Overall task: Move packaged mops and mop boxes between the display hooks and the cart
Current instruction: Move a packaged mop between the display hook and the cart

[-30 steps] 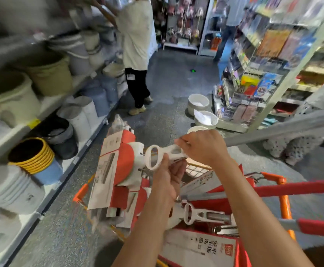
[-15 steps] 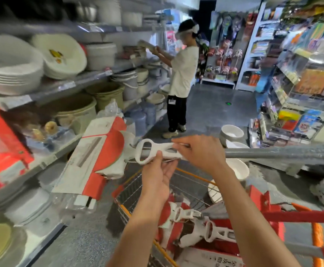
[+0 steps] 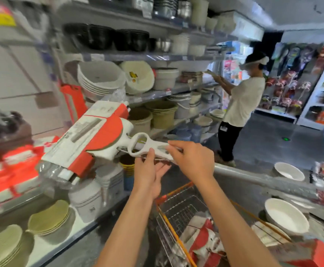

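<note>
A packaged mop (image 3: 91, 139) with a red and white card and clear plastic wrap hangs in the air over the left shelves, head pointing left. Its white looped handle (image 3: 147, 147) sits between my hands. My right hand (image 3: 192, 160) pinches the handle from above. From below, my left hand (image 3: 149, 172) holds the handle with thumb up and fingers under it. The grey pole (image 3: 253, 182) runs off to the right. Below stands the orange wire cart (image 3: 176, 214) with more red and white packaged mops (image 3: 205, 245). Red mop boxes (image 3: 12, 166) lie blurred at left.
Shelves on the left carry stacked basins (image 3: 97, 78), buckets (image 3: 161, 112) and green plates (image 3: 49, 218). A person in a white shirt (image 3: 242, 101) stands up the aisle at those shelves. White bowls (image 3: 286, 216) sit on the floor right of the cart. Shelving with goods lines the right.
The view has swung up and left toward the shelves. Both hands have carried the mop higher and leftward, away from the cart, still holding its handle.
</note>
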### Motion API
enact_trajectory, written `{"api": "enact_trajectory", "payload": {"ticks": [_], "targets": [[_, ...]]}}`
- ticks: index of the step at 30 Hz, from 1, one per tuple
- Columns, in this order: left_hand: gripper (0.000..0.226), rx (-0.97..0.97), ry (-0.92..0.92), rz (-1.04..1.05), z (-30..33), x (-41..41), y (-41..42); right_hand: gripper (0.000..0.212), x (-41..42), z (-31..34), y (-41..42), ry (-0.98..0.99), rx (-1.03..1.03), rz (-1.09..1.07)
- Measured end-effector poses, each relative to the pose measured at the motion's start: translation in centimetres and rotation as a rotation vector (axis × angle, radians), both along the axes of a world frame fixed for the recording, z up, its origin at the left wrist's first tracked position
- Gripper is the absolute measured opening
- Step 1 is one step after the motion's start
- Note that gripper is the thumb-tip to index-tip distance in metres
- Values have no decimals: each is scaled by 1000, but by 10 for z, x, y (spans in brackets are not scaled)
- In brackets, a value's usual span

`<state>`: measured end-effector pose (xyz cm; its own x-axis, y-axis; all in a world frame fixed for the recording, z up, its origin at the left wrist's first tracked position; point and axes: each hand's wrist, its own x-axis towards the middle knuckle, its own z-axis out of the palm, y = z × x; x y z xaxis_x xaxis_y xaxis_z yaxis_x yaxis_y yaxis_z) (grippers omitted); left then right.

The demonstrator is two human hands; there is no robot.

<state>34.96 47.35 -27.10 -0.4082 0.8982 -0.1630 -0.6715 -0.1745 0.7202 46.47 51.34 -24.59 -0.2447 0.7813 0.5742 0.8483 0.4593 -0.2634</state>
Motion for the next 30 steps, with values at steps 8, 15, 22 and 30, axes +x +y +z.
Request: {"api": "enact_trajectory", "payload": {"ticks": [8, 15, 22, 30], "targets": [[30, 79, 161, 135, 35, -115, -20, 39, -114, 20, -7, 189, 44, 130], [21, 197, 338, 262, 67, -224, -48, 35, -222, 39, -29, 387, -93, 282], [33, 248, 500, 352, 86, -326, -88, 38, -316, 42, -56, 584, -302, 615], [34, 222, 800, 406, 96, -425, -141, 49, -402, 46, -84, 617, -487, 1125]]}}
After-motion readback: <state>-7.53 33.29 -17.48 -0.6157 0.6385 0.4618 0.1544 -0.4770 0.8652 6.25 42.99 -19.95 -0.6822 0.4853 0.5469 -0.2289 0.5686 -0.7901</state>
